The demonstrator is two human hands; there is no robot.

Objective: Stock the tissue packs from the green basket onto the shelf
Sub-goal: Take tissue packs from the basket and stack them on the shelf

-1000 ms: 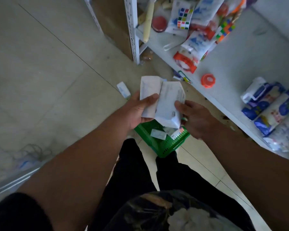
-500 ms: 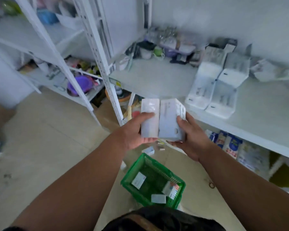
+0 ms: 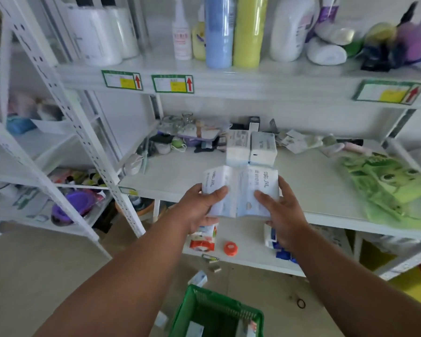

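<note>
Setting: white metal shelving (image 3: 229, 173) in a store room, pale tiled floor (image 3: 34, 276) below.
Middle shelf: two tissue packs already placed (image 3: 250, 152) stand side by side near the back, with small clutter behind them and a green printed bag (image 3: 387, 188) to the right.
Top shelf: bottles, a blue roll (image 3: 219, 30) and a yellow roll (image 3: 249, 30).
Left hand (image 3: 199, 210): its grip is closed on the left tissue pack (image 3: 218, 190), thumb across the front.
Right hand (image 3: 281, 210): its grip is closed on the right tissue pack (image 3: 258, 190), thumb on its face.
Held packs: side by side and touching, above the front edge of the middle shelf.
Green basket (image 3: 216, 312): on the floor below the hands, with a few small packs inside.
</note>
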